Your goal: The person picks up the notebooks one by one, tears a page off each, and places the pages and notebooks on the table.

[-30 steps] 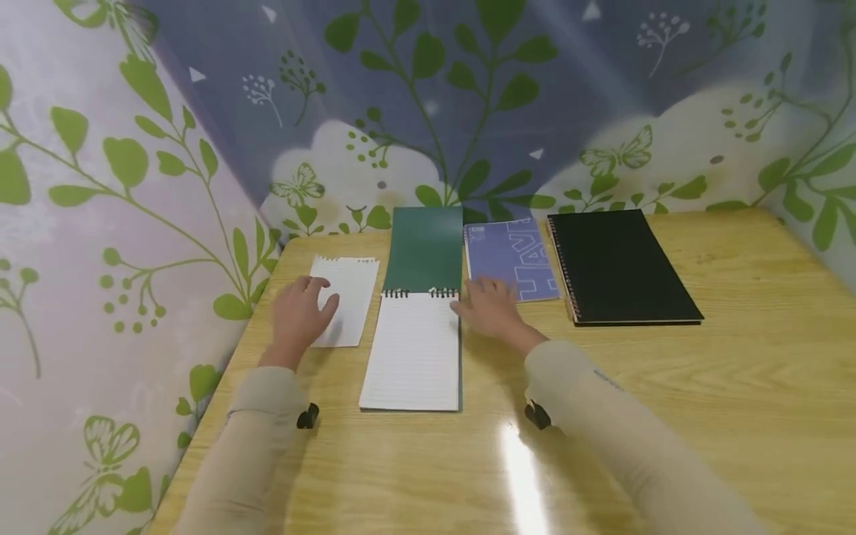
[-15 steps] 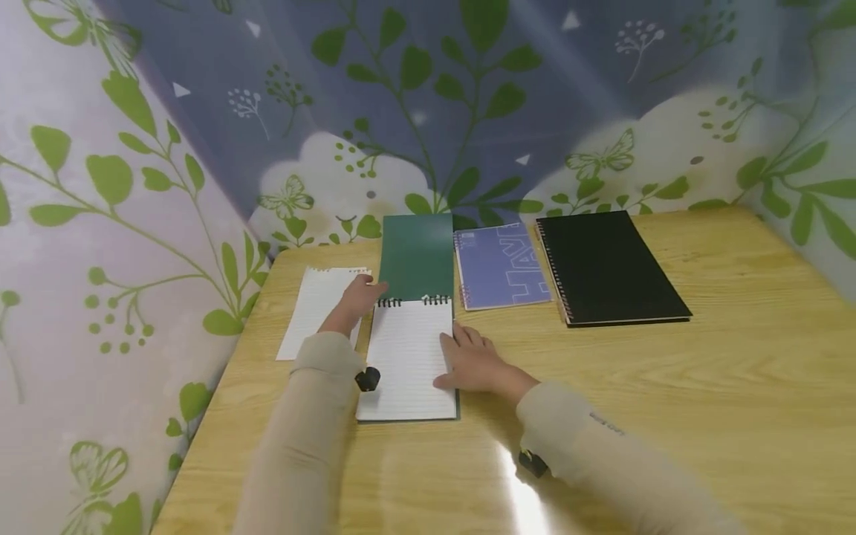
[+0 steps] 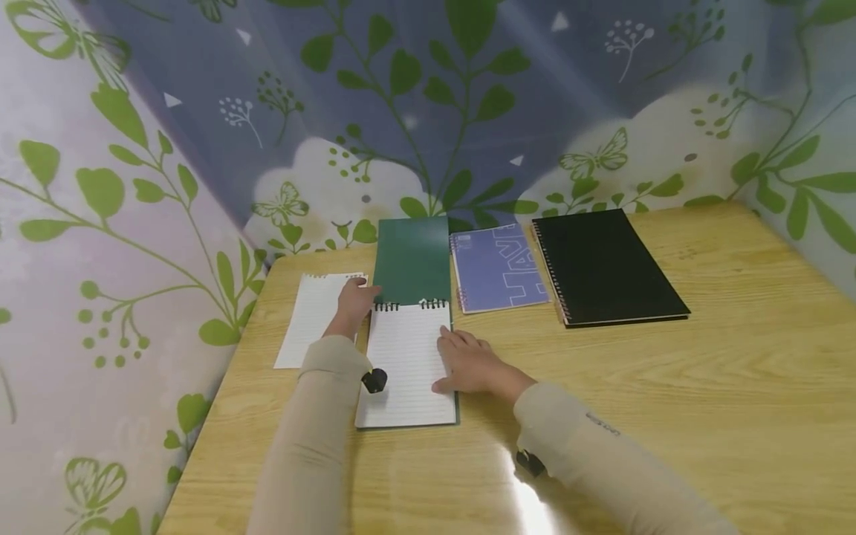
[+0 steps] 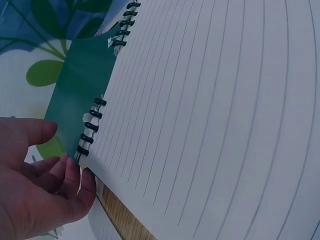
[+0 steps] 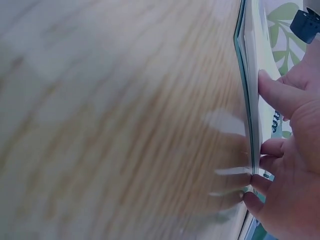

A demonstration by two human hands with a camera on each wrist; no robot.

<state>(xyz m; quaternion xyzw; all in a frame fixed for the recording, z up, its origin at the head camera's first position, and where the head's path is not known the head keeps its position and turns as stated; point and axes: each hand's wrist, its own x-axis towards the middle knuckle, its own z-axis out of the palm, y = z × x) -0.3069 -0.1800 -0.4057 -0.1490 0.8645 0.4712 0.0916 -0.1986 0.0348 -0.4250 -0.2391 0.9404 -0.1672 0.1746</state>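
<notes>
A spiral notebook [image 3: 408,368] lies open on the table, its green cover [image 3: 412,258] flipped back toward the wall and a lined page facing up. My left hand [image 3: 351,305] is at the left end of the ring binding; in the left wrist view the bent fingertips touch the notebook's corner and the thumb stands apart over the cover. On the notebook's right edge rests my right hand [image 3: 471,362], thumb on the page and fingers along the side. Under and beside my left hand lies a loose lined sheet [image 3: 301,327] with a torn top edge. Paper scraps cling to the rings [image 4: 90,127].
Right of the green cover lies a purple notebook [image 3: 495,271], partly against the wall. Farther right is a large black spiral notebook [image 3: 608,267]. The wooden table [image 3: 669,401] meets a leaf-patterned wall [image 3: 334,96] at the back and left.
My left hand has moved right from over the loose sheet to the binding. My right hand has come down from beside the purple notebook to the page's right edge. The loose sheet has shifted slightly left.
</notes>
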